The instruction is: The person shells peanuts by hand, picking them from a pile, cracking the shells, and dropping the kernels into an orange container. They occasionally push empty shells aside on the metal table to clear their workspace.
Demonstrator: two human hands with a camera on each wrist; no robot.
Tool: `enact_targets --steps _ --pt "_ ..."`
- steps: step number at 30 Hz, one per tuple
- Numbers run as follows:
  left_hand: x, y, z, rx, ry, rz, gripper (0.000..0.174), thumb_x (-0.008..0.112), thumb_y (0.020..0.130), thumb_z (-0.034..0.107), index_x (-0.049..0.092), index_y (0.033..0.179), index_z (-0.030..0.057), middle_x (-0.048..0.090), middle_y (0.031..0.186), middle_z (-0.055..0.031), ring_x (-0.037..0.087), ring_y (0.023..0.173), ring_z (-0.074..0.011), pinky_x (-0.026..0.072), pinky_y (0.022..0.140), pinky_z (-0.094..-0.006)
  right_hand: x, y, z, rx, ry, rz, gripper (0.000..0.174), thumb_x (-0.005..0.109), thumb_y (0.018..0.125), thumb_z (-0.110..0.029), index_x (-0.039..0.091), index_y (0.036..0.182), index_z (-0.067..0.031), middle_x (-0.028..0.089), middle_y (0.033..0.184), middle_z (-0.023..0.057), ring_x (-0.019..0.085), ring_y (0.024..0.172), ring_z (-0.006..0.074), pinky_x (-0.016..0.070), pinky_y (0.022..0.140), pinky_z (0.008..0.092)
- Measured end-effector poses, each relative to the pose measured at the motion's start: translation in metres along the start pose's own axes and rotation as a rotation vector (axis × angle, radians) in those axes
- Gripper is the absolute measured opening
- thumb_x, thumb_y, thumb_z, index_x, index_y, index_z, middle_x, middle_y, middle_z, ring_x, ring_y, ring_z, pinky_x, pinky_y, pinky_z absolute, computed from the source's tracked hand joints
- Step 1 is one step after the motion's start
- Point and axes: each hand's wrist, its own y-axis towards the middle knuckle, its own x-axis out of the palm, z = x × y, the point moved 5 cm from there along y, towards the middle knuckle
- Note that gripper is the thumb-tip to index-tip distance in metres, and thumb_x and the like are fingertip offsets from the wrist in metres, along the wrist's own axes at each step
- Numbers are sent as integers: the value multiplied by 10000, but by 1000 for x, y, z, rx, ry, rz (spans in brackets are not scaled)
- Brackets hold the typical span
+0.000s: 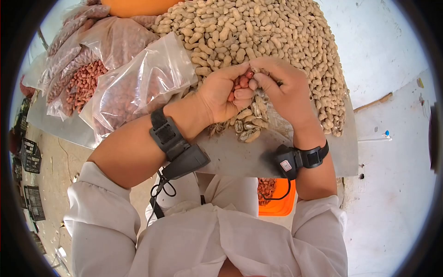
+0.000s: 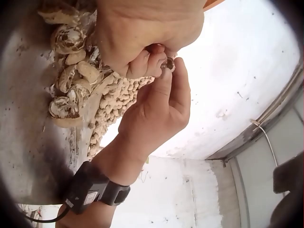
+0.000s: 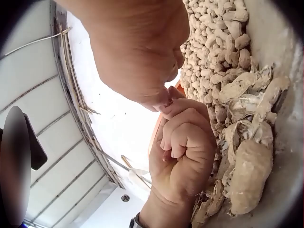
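My left hand [image 1: 217, 94] curls its fingers round several red peanut kernels [image 1: 243, 82], which show between fingers and palm. Against its fingertips, my right hand [image 1: 287, 90] pinches a peanut shell [image 2: 169, 63] between thumb and forefinger; the left wrist view shows its broken end. Both hands meet above the near edge of a large heap of unshelled peanuts [image 1: 277, 32]. Under them, split empty shells [image 1: 251, 123] lie on the grey tabletop [image 1: 230, 154]. In the right wrist view the left fingers fold into the palm and hide most of the kernels.
Clear plastic bags [image 1: 138, 78] of red kernels lie at the left of the table, one with kernels [image 1: 85, 83] showing at its opening. An orange container [image 1: 138, 7] stands at the back. Below the table edge sits an orange bin [image 1: 281, 205] with reddish contents. A white wall [image 1: 392, 184] rises at right.
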Motion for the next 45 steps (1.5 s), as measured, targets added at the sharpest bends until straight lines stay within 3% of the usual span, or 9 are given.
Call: enact_targets --steps 2,5,11,20,26,32,35,41,45 --pt "1 -1 2 18 -6 -10 265 449 950 244 477 765 56 531 703 -42 333 447 -66 268 376 -176 -4 -4 9 252 264 1 176 604 795 -18 644 966 -30 659 830 54 612 692 109 475 594 241" --pt "-3 1 9 106 -13 73 254 459 946 240 497 788 45 522 694 -34 332 444 -64 274 375 -173 -4 -3 9 266 563 -65 160 605 810 -35 652 962 -12 648 790 21 571 673 54 429 559 194" --pt "-9 3 18 153 1 39 209 485 937 227 533 868 35 485 678 -10 337 455 -57 278 379 -172 -2 -7 20 305 487 -313 131 612 798 -65 655 894 14 637 781 20 551 658 55 433 572 207" --pt "-12 5 22 171 -136 142 241 484 936 234 531 906 0 488 754 -62 379 529 -75 303 412 -176 2 -11 54 327 -260 -223 218 656 713 -165 656 913 -77 626 768 115 606 724 287 482 656 356" --pt "-12 1 24 196 -198 239 310 493 925 272 544 953 -33 494 802 -108 424 598 -109 333 431 -175 15 -8 51 350 -463 -366 237 643 719 -174 631 943 -97 604 750 110 595 746 295 477 674 375" --pt "-22 8 26 133 -96 145 208 509 928 194 559 959 -6 515 792 -70 396 536 -79 323 420 -172 1 -14 72 459 91 -37 161 647 778 -122 616 904 -27 625 745 65 599 658 157 486 580 289" --pt "-16 7 23 143 70 139 183 540 915 159 577 1002 2 520 770 -34 369 504 -65 309 417 -168 -6 -8 52 526 430 -58 143 644 806 -111 612 897 -6 624 748 32 569 644 85 469 540 224" --pt "13 -6 22 523 908 151 264 593 884 131 591 1106 -10 515 702 10 378 513 -44 294 424 -178 -6 -7 46 447 616 -11 155 671 793 -130 644 895 -17 621 745 12 559 656 64 445 530 191" --pt "12 -6 24 514 918 145 269 615 868 120 596 1097 -20 520 692 14 382 510 -43 300 434 -179 -7 -6 41 463 605 1 177 683 790 -139 659 924 -25 624 758 6 544 654 53 430 530 185"
